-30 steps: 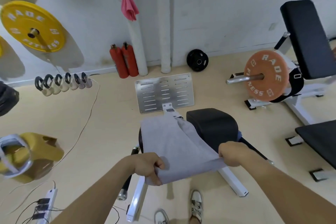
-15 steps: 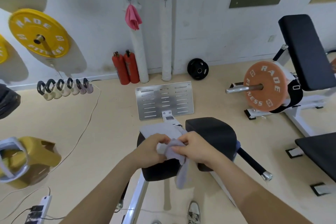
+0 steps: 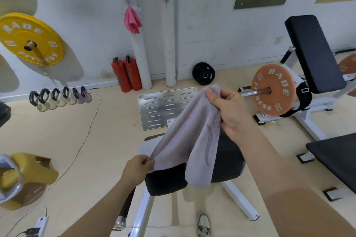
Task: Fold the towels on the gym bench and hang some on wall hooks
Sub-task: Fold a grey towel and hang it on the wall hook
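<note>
grey towel (image 3: 189, 136) stretched between pinching left hand (image 3: 137, 168) and right hand (image 3: 228, 110).

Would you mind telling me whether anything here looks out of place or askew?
Only the grey towel: it hangs bunched and uneven between the right hand and left hand, not squared. The pink towel hangs normally.

Both hands, left hand (image 3: 137, 169) low and right hand (image 3: 230, 113) high, stretch a grey towel (image 3: 189, 140) above the bench (image 3: 227, 161)
</note>
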`<state>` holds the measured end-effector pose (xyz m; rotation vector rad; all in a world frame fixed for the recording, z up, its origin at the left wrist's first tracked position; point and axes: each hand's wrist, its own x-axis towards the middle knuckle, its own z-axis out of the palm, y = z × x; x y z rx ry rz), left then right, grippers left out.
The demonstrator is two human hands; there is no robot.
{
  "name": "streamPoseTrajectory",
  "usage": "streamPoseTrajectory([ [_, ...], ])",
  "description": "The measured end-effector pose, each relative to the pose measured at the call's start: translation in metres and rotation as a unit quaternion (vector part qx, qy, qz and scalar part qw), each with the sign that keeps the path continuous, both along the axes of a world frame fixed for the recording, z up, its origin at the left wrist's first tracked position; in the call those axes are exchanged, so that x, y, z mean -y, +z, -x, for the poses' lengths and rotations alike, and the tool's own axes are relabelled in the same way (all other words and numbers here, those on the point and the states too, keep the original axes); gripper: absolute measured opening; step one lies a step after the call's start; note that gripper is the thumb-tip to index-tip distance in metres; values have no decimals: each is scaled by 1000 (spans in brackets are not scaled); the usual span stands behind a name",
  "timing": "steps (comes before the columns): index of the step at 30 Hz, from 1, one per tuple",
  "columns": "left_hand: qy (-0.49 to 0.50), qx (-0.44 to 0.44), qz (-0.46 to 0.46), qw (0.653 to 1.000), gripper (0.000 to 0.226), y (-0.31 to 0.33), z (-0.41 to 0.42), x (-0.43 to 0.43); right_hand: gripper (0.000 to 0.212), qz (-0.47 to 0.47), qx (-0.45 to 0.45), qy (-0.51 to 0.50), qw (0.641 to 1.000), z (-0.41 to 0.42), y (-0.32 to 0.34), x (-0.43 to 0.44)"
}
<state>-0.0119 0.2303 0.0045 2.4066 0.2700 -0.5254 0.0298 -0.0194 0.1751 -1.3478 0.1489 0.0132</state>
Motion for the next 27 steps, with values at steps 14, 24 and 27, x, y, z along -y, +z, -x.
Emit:
streamPoseTrajectory([
  [14,148,-2,538,830,24,130,-20,49,41,344,-24,198,917,24,-33,-63],
  [24,136,146,446,873,30,126,-7,53,7,232,-41,42,971,11,-32,-67],
  [27,111,151,383,905,27,121,2,59,13,190,-33,-32,981,3,-29,-66],
])
